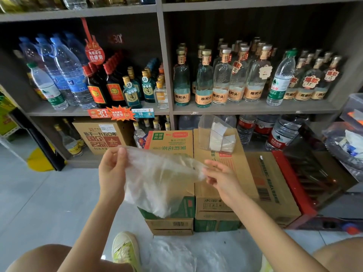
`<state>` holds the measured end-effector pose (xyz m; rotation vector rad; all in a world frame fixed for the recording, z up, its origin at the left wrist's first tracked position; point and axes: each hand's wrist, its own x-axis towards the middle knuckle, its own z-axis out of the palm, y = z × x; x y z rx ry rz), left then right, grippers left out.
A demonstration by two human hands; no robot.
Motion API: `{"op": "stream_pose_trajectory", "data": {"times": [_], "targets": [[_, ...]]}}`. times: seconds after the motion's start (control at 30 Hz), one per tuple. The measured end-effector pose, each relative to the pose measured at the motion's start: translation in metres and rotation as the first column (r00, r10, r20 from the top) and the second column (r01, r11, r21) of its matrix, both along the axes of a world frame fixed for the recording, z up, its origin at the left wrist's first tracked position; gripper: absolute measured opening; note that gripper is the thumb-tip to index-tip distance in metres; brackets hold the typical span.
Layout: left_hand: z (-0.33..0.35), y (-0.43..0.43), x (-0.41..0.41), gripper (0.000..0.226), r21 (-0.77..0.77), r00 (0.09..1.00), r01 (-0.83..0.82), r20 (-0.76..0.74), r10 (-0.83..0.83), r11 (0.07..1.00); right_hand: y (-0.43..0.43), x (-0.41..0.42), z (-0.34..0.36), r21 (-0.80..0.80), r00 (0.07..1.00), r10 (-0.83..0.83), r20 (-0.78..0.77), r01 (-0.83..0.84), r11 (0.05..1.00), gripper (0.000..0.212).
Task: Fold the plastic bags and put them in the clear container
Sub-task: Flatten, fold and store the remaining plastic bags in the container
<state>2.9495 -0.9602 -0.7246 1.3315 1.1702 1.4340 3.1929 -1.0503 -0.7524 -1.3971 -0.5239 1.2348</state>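
loose bags [176, 254] lie on the floor by the feet, judged pending. left hand [112, 169] and right hand [222, 177] pinch one plastic bag [161, 179] in their fingers, spread unfolded over the cardboard boxes [245, 173]. clear container [204, 132] on them holds a few folded bags [216, 140].

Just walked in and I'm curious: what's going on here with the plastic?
A person holds a thin, translucent plastic bag spread in the air between both hands: the left hand grips its upper corner, the right hand pinches the opposite edge. It is not folded yet. Behind it, a clear plastic container stands on brown cardboard boxes and already holds a few folded white bags. More crumpled clear bags lie on the floor near the person's feet.
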Motion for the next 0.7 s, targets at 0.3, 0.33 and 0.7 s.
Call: {"op": "stream_pose_trajectory", "data": {"times": [0.3,0.33,0.7], "targets": [[-0.008,0.002,0.003,0.018,0.038,0.983,-0.182,-0.032,0.183,0.983,-0.014,0.030,0.000,0.031,0.973,-0.107,-0.202,0.116,0.993,0.028],[-0.009,0.002,0.004,0.019,0.055,0.983,-0.174,-0.046,0.176,0.983,-0.016,0.030,0.002,0.025,0.995,-0.084,-0.045,0.085,0.996,0.028],[-0.002,-0.004,0.013,0.019,0.103,0.988,0.017,-0.158,-0.001,0.995,0.034,-0.022,-0.005,-0.153,0.610,0.504,0.611,-0.533,0.832,0.038]]}}
